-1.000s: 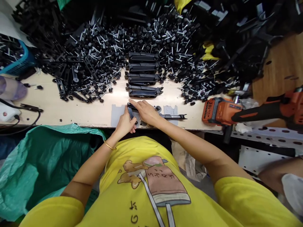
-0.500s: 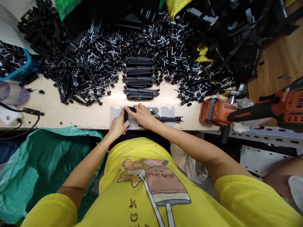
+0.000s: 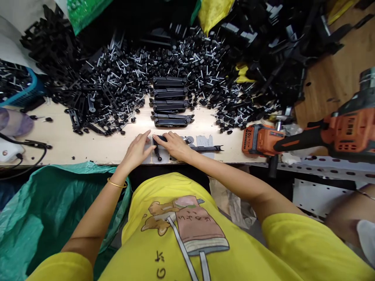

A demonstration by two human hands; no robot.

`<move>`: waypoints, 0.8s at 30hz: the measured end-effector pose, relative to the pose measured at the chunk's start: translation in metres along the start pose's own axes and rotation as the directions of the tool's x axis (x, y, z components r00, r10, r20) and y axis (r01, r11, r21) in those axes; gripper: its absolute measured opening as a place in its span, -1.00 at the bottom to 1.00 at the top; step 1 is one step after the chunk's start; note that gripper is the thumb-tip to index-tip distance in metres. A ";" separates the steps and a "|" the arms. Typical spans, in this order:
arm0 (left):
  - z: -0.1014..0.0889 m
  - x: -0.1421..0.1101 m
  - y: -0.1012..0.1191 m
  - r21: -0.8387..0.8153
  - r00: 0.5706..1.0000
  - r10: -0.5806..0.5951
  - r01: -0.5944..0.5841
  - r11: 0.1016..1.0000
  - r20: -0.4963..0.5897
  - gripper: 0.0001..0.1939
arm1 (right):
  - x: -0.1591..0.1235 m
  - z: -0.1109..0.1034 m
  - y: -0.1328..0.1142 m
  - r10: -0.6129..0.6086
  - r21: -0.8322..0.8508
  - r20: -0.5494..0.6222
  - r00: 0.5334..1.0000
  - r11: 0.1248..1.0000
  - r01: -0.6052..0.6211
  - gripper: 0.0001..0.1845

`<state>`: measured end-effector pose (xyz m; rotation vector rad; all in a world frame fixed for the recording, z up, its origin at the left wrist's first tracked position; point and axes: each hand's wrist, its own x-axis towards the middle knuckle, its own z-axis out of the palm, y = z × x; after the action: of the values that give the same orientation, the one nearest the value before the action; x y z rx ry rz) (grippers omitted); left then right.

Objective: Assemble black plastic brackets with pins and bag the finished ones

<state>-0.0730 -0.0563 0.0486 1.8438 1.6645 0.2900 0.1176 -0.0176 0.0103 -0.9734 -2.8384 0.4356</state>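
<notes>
left hand (image 3: pixel 137 149) opened beside drill (image 3: pixel 307 134)

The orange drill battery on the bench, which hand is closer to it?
Right. The right hand lies nearer the orange battery; the left hand lies farther away, beyond the right hand.

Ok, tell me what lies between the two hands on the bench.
In the head view, a short black plastic arm lies between the left hand and right hand, on the grey template; both hands touch it.

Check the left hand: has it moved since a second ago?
Yes. The left hand let go of the black bar, opened flat and slid left of it on the gray plate; the camera shifted too.
</notes>
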 end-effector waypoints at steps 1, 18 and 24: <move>-0.004 0.005 -0.002 0.031 0.997 0.062 -0.061 0.998 -0.038 -0.51 | 0.000 0.000 0.000 -0.006 0.044 -0.040 0.999 0.999 0.008 -0.42; -0.001 0.020 0.060 0.486 0.927 0.265 -0.366 0.793 0.266 -0.82 | -0.121 -0.017 -0.021 0.724 0.927 0.126 0.678 0.157 -0.340 -0.67; 0.021 -0.030 0.085 0.080 0.981 0.151 -0.161 0.984 0.118 -0.88 | -0.061 -0.040 -0.024 0.918 0.975 0.159 0.363 -0.204 0.087 -0.56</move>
<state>0.0024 -0.0918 0.0895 2.0235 1.4813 0.1765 0.1599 -0.0638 0.0553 -1.3502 -0.5254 1.3923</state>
